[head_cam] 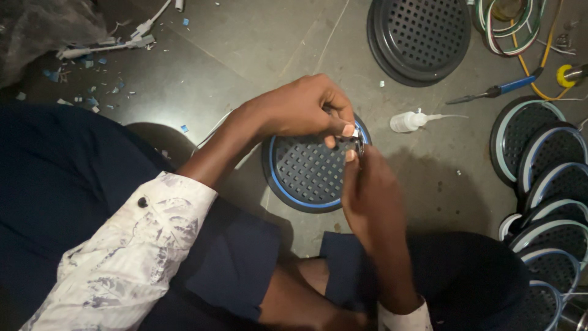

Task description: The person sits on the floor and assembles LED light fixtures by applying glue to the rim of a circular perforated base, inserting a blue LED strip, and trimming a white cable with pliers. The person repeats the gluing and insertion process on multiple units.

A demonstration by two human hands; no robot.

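Both hands meet over a round black perforated grille (304, 175) with a blue rim, which lies flat on the dark floor (257, 43) just in front of the person's knees. The left hand (303, 107) comes in from ten o'clock, its fingers curled and its thumb and forefinger pinched on a small white-and-metal part (356, 140) at the grille's two o'clock edge. The right hand (367, 196) rises from six o'clock, its fingertips closed on the same small part from below; what the part is cannot be told.

The step in hand looks like fitting or fixing this small piece at the rim. It calls for a steady pinch and fine alignment, with the grille kept flat.

At three o'clock from the grille lies a small white squeeze bottle (409, 121), and beyond it a blue-handled screwdriver (497, 91). A stack of like grilles (548, 184) runs down the right edge, and another black grille (419, 37) sits at one o'clock.
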